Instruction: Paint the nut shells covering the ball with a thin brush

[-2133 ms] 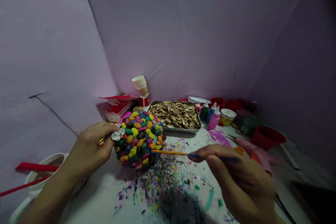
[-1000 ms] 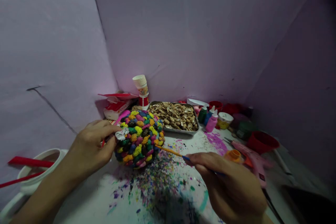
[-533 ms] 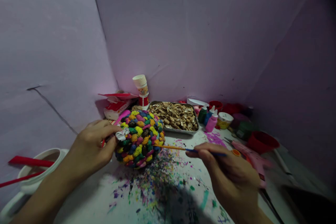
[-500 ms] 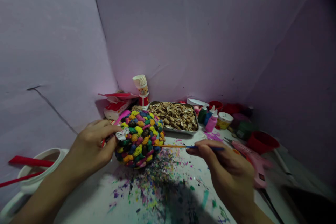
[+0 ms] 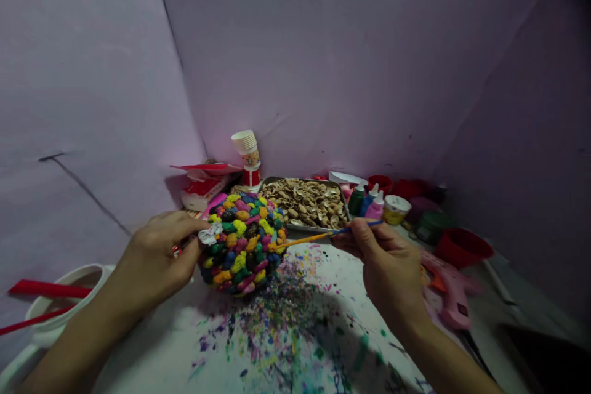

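Note:
A round ball [image 5: 240, 245] covered in painted nut shells of many colours stands over the paint-spattered white tabletop [image 5: 272, 345]. At its left side my left hand [image 5: 161, 252] is closed, pinching a crumpled white tissue [image 5: 211, 234] against the shells; parts of its fingers are hidden. My right hand [image 5: 381, 252] grips a thin paintbrush [image 5: 311, 238] with a blue and orange handle. The brush tip touches the ball's right side, on an orange shell.
Behind the ball lies a metal tray [image 5: 318, 229] of nut shells, with stacked paper cups [image 5: 247, 151] to its left. Paint bottles [image 5: 356, 199], a red cup [image 5: 463, 248] and a pink glue gun [image 5: 455, 305] are at right. A white mug [image 5: 39, 337] stands left.
My right hand has moved slightly up and left, and the brush now slants, its handle end raised. The tip stays at the ball's right side. My left hand holds its place on the ball.

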A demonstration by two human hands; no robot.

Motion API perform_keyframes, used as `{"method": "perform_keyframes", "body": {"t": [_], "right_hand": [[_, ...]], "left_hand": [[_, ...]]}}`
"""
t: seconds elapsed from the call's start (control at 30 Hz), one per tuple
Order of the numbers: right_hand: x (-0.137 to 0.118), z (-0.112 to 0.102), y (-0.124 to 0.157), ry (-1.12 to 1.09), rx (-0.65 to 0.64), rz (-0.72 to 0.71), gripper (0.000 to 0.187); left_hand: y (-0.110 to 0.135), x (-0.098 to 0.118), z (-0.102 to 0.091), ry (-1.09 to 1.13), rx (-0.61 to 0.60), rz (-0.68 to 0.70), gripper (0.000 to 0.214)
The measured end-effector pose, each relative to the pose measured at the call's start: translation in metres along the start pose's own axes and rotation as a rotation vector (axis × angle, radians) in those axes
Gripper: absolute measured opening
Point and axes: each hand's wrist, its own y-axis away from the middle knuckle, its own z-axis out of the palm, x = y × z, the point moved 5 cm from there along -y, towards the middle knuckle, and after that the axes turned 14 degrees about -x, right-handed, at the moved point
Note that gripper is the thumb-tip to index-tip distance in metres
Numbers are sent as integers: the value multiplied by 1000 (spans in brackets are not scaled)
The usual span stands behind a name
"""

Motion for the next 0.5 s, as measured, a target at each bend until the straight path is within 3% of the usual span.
{"method": "perform_keyframes", "body": {"t": [0.1, 0.2, 0.33, 0.5], "right_hand": [[-10, -1, 7, 126, -16, -97, 22], [-25, 3, 21, 354, -80, -315, 9], [-40, 10, 37, 569, -167, -580, 13], [-48, 13, 40, 629, -199, -642, 12]], "left_hand": [[0, 0, -1, -12, 19, 21, 28], [0, -1, -2, -18, 29, 28, 28], [-1, -3, -1, 15, 23, 5, 27], [-1, -12, -2, 122, -19, -152, 25]]}}
